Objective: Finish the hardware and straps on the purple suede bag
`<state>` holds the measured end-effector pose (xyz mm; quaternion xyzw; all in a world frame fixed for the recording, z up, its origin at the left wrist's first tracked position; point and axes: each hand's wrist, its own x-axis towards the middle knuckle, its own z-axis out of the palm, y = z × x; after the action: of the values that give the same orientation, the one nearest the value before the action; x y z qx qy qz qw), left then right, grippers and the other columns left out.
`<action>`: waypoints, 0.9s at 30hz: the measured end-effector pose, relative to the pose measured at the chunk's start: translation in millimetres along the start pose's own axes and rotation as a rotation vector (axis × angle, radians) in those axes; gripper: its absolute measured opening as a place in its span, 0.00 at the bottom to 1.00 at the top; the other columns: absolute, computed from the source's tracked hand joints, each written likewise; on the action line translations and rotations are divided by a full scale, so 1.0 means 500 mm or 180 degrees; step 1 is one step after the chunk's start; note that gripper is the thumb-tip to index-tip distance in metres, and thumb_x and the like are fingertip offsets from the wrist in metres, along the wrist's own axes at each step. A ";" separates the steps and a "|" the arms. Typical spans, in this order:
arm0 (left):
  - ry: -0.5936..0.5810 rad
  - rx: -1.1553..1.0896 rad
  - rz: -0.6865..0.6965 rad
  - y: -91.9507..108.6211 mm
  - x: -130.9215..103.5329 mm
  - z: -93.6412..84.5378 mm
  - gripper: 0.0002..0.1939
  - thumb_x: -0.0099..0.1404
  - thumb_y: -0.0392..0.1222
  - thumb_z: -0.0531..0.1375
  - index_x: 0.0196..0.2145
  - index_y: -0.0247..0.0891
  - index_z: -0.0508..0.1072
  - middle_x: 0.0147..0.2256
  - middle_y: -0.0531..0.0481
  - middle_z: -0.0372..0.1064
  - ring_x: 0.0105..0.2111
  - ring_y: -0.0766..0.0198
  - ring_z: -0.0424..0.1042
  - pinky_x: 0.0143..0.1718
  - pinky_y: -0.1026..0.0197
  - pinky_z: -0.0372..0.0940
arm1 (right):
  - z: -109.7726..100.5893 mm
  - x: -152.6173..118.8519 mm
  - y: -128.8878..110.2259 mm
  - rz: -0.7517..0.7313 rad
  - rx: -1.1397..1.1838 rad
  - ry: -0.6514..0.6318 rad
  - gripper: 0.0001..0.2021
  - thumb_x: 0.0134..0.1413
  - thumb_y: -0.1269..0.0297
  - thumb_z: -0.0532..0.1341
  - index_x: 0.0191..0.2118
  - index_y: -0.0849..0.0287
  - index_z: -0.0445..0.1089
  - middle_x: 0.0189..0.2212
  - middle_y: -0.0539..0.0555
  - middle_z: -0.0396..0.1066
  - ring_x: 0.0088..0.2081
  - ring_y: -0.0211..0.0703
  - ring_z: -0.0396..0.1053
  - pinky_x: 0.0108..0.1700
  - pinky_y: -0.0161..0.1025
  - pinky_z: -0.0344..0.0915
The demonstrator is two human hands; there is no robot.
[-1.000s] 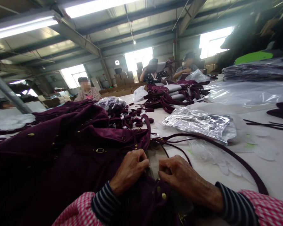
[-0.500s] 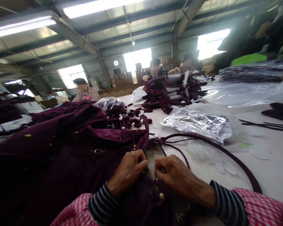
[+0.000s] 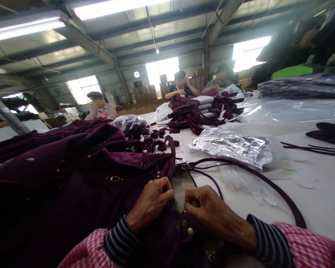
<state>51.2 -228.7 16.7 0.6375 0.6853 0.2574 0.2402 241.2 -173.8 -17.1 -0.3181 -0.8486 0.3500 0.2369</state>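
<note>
A dark purple bag (image 3: 171, 234) with gold studs lies right in front of me. My left hand (image 3: 152, 201) is closed, with thumb and fingertips pinching the bag's upper edge. Across a small gap, my right hand (image 3: 212, 208) is curled shut on the same bag, just above a gold stud (image 3: 190, 231). Brownish-grey material (image 3: 180, 186) shows between the hands. The fingertips are partly hidden, so the exact spot they grip is unclear. From the bag area a long purple strap (image 3: 284, 197) curves over the table to the right.
More purple bags with a gold buckle (image 3: 115, 179) are heaped at left. Beyond lie rolled purple straps (image 3: 147, 141), a silvery plastic packet (image 3: 231, 147) and a strap pile (image 3: 203, 111). Clear plastic sheets (image 3: 290, 109) cover the right side. Several co-workers sit across the table.
My hands stay nearly in place, the right shifting very slightly rightward. Across the table, a co-worker's purple piece has come down onto the pile. A dark bundle at far left has gone from view.
</note>
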 end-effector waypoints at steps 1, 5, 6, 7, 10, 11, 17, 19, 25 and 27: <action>0.0016 -0.0003 0.0005 0.000 0.000 0.000 0.06 0.60 0.40 0.55 0.27 0.38 0.69 0.25 0.54 0.66 0.27 0.65 0.64 0.29 0.63 0.52 | 0.001 0.000 0.000 -0.0016 -0.0026 0.0000 0.09 0.48 0.72 0.58 0.21 0.59 0.59 0.18 0.44 0.57 0.23 0.33 0.55 0.27 0.37 0.44; 0.0022 -0.0016 -0.0038 0.001 0.000 0.001 0.06 0.60 0.40 0.55 0.27 0.38 0.68 0.25 0.54 0.66 0.27 0.65 0.64 0.28 0.63 0.51 | 0.004 0.003 0.001 -0.0037 -0.0135 0.0035 0.09 0.47 0.73 0.58 0.21 0.59 0.58 0.17 0.44 0.56 0.22 0.33 0.55 0.27 0.37 0.44; 0.0012 -0.0021 -0.0044 0.002 0.000 0.001 0.06 0.60 0.39 0.55 0.27 0.38 0.69 0.25 0.54 0.66 0.27 0.65 0.64 0.28 0.63 0.51 | 0.004 0.004 0.001 -0.0037 -0.0157 0.0043 0.09 0.47 0.73 0.58 0.21 0.59 0.58 0.17 0.44 0.56 0.22 0.33 0.55 0.27 0.37 0.44; 0.0001 -0.0020 -0.0037 0.002 -0.001 0.001 0.06 0.60 0.40 0.55 0.27 0.38 0.69 0.25 0.54 0.66 0.27 0.65 0.64 0.29 0.63 0.51 | 0.004 0.004 0.000 -0.0035 -0.0164 0.0044 0.09 0.47 0.73 0.58 0.21 0.59 0.58 0.17 0.44 0.56 0.22 0.33 0.55 0.27 0.37 0.44; 0.0005 0.0014 0.0021 0.002 -0.002 0.000 0.06 0.60 0.40 0.56 0.28 0.38 0.69 0.26 0.54 0.66 0.28 0.64 0.64 0.30 0.63 0.52 | 0.003 0.007 -0.001 0.0004 -0.0083 -0.0023 0.10 0.48 0.72 0.58 0.21 0.59 0.56 0.17 0.44 0.55 0.22 0.33 0.55 0.27 0.37 0.44; 0.0001 0.0020 0.0038 0.001 -0.002 -0.001 0.06 0.61 0.40 0.56 0.28 0.38 0.69 0.26 0.54 0.66 0.28 0.64 0.64 0.30 0.63 0.52 | 0.004 0.010 -0.001 0.0011 -0.0032 -0.0060 0.11 0.48 0.72 0.58 0.21 0.59 0.56 0.18 0.44 0.55 0.23 0.33 0.55 0.27 0.36 0.45; -0.0279 -0.0121 0.0213 -0.013 0.002 -0.008 0.06 0.61 0.41 0.58 0.30 0.37 0.73 0.27 0.55 0.67 0.29 0.65 0.65 0.31 0.63 0.54 | 0.012 0.031 0.013 -0.0036 0.0214 -0.0172 0.09 0.49 0.72 0.59 0.22 0.60 0.61 0.21 0.46 0.61 0.26 0.34 0.59 0.29 0.35 0.47; -0.0420 -0.0176 0.0274 -0.016 0.004 -0.009 0.06 0.58 0.38 0.58 0.32 0.37 0.75 0.29 0.55 0.70 0.31 0.64 0.67 0.33 0.63 0.55 | 0.013 0.034 0.018 0.0002 0.0230 -0.0132 0.08 0.48 0.72 0.60 0.22 0.60 0.62 0.21 0.46 0.62 0.26 0.34 0.59 0.29 0.35 0.47; -0.0254 -0.0287 0.0319 -0.024 0.003 0.006 0.03 0.58 0.38 0.58 0.31 0.38 0.70 0.30 0.54 0.68 0.32 0.63 0.65 0.33 0.63 0.56 | 0.014 0.039 0.020 -0.0012 0.0366 -0.0098 0.03 0.46 0.73 0.65 0.27 0.60 0.71 0.22 0.45 0.65 0.27 0.34 0.61 0.29 0.33 0.50; -0.0170 -0.0552 0.0316 -0.029 0.001 0.009 0.05 0.60 0.42 0.60 0.30 0.38 0.68 0.28 0.55 0.64 0.31 0.64 0.62 0.32 0.64 0.56 | 0.020 0.045 0.021 -0.0031 0.0733 -0.0150 0.05 0.47 0.72 0.67 0.33 0.60 0.74 0.24 0.45 0.67 0.27 0.34 0.63 0.29 0.31 0.52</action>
<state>43.1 -228.9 3.6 0.6541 0.6214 0.3103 0.2997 223.5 -156.4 -27.5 -0.2763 -0.8097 0.4514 0.2535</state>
